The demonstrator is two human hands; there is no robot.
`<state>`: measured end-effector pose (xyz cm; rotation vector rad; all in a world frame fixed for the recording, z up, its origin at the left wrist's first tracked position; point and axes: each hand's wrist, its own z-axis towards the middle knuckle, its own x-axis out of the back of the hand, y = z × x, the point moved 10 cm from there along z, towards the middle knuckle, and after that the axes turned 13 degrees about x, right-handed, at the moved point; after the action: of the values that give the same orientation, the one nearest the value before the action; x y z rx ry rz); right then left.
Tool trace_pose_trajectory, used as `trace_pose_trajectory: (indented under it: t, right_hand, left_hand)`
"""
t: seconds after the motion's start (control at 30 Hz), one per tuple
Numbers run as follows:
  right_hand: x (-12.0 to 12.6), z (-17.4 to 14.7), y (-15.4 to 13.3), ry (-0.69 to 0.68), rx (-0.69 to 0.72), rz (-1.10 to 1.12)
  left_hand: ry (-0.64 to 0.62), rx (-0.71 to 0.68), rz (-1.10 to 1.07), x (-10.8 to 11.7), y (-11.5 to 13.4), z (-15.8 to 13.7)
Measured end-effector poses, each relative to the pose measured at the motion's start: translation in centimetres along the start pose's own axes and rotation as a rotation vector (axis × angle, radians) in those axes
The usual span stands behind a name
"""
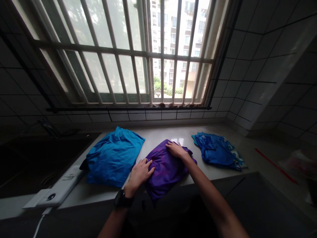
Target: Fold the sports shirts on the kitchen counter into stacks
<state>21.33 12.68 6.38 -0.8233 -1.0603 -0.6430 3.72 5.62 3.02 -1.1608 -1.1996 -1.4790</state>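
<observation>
A purple garment [168, 172] lies bunched on the white counter, one corner hanging over the front edge. My left hand [141, 172], with a dark watch on the wrist, rests on the garment's left side, fingers apart. Across its top far part lies my right hand [176, 149], fingers stretched out flat on the fabric. To the left is a larger heap of bright blue cloth [115, 157], close to my left hand. On the right sits a folded stack of darker blue printed clothes [216, 150], apart from my right hand.
A dark sink [47, 152] with a faucet [48, 127] is at the left. A white power bank-like device [60, 186] with a cable lies on the counter's front left edge [81, 195]. A red strip [276, 165] and a clear plastic bag [300, 163] lie at right. Behind stands a barred window [114, 51].
</observation>
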Motion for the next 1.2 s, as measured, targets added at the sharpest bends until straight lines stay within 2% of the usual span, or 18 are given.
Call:
trace_pose_trajectory:
  t: [0.07,0.13,0.17,0.2,0.27,0.37,0.47,0.6,0.73,0.87,0.93,1.0,1.1,1.13,1.2]
  right_hand:
    - [0.8,-2.5,-2.1,0.023,0.034,0.057]
    - [1.5,-6.7,-5.6,0.086,0.181,0.174]
    - [1.3,-9.2,-7.2,0.075,0.257,0.235]
    - [0.7,-11.7,-8.5,0.055,0.309,0.281]
    - [-0.8,-16.2,-9.7,0.048,0.320,0.264]
    - [-4.2,-19.8,-10.4,0.090,0.321,0.079]
    - [-6.8,-20.2,-11.4,0.247,0.372,-0.078]
    - [-7.0,-19.0,-12.1,0.466,0.391,-0.105]
    - [-5.6,-17.9,-11.7,0.517,0.363,-0.013]
    - [-4.7,-19.0,-11.6,0.535,0.365,0.077]
    - [-4.2,-19.5,-11.0,0.512,0.348,0.140]
    - [-2.8,-19.2,-8.7,0.532,0.242,0.194]
    - [0.9,-17.4,-2.0,0.653,-0.085,0.221]
    - [2.0,-16.2,0.2,0.655,-0.178,0.218]
    - [3.0,-13.0,4.2,0.563,-0.341,0.193]
  left_hand:
    - [0.012,0.004,0.042,0.2,-0.4,-2.1]
    - [0.061,-0.043,0.023,0.3,-1.0,-4.3]
    - [0.085,-0.098,-0.008,0.3,-1.3,-5.5]
    - [0.097,-0.171,-0.045,0.0,-1.5,-6.5]
    - [0.083,-0.313,-0.098,-1.1,-2.0,-8.1]
    - [0.068,-0.405,-0.099,-2.7,-2.7,-8.8]
    - [0.093,-0.471,-0.093,-3.0,-2.1,-9.1]
    - [0.135,-0.533,-0.147,-2.0,-1.3,-9.7]
    - [0.192,-0.488,-0.207,-1.5,-2.3,-9.4]
    - [0.296,-0.450,-0.207,-1.7,-3.1,-9.4]
    - [0.283,-0.440,-0.188,-2.1,-2.9,-9.4]
    - [0.220,-0.412,-0.172,-2.5,-2.8,-9.1]
    - [0.121,-0.328,-0.169,-3.0,-2.9,-8.0]
    - [0.096,-0.296,-0.168,-3.1,-3.0,-7.6]
    - [0.055,-0.257,-0.173,-3.5,-2.9,-7.0]
